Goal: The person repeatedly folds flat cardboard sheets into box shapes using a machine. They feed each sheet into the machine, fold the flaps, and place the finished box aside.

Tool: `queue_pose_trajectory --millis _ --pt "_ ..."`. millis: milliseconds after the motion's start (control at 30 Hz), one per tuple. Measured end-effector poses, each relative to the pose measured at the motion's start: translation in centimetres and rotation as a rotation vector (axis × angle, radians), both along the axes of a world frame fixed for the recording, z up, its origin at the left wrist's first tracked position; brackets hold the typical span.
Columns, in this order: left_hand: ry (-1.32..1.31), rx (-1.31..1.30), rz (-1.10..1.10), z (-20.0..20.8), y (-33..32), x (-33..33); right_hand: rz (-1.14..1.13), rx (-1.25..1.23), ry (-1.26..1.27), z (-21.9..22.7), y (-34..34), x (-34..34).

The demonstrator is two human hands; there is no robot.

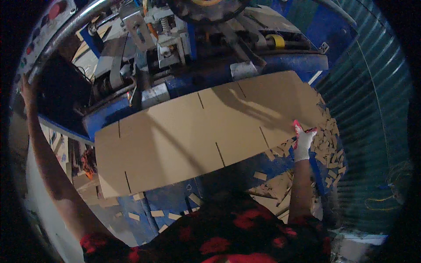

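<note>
A long brown cardboard sheet [175, 136] with dark narrow slots along both long edges lies slanted before me, its far edge against the machine. My right hand [303, 139], in a white glove with pinkish-red fingertips, touches the sheet's near edge at the right end. Its thumb and fingers are spread apart; part of the hand is hard to make out. Far to the left, my bare left hand [28, 90] reaches up to the lower end of a control panel [39, 37] with red buttons. Its fingers look stretched out, small and dim, with nothing visible in them.
A blue machine [210, 72] with rollers, metal guides and a dark wheel [208, 9] stands beyond the sheet. A curved metal rail [66, 35] runs beside the panel. Cardboard scraps [326, 144] pile up at right, near a green corrugated wall [372, 109].
</note>
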State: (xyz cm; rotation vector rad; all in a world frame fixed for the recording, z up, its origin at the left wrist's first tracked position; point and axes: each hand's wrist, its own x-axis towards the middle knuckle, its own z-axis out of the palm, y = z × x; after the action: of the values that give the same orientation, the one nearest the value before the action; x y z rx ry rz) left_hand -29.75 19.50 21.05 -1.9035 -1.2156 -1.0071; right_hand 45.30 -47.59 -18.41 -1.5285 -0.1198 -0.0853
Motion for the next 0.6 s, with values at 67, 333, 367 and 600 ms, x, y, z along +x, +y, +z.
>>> queue_pose_trajectory --millis 67,333,367,600 --pt "-0.030 -0.160 -0.298 -6.4 -5.9 -0.8 0.067 0.012 0.139 0.2 -0.9 0.1" --pt "-0.008 -0.459 0.622 -37.2 -36.8 -4.7 -0.039 -0.416 -0.149 5.6 -2.1 -2.7" --pt "-0.329 -0.882 0.512 -37.9 -39.3 -4.2 -0.032 -0.379 -0.250 6.7 -1.7 -3.4" --pt "-0.998 -0.678 0.330 -36.5 -44.8 5.4 0.439 0.128 -0.099 9.3 -1.4 -4.5"
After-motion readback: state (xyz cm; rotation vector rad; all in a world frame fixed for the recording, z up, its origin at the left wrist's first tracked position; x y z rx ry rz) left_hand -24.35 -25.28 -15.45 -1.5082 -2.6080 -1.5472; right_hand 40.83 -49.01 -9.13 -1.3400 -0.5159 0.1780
